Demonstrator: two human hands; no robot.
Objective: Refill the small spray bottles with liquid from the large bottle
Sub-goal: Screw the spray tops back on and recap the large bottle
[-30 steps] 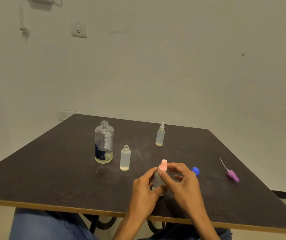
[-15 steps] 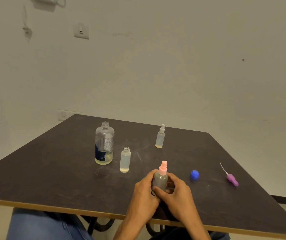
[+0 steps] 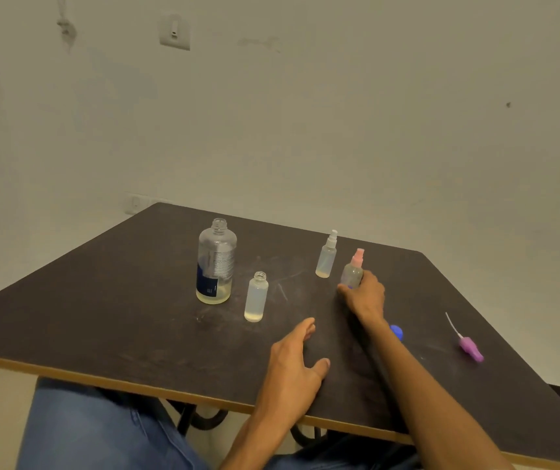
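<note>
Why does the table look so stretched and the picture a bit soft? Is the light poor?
Head view: the wide-angle lens fans the table outward. Light is dim, even and greenish, with only soft shadows. The right hand gripping the pink-topped spray bottle looks slightly smeared; the large bottle has faint highlights but no harsh glare.

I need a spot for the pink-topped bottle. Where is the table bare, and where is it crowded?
Bare: the table left of the large bottle, and the far right corner beyond the purple sprayer head. Crowded: around the white-topped spray bottle and the open small bottle.
</note>
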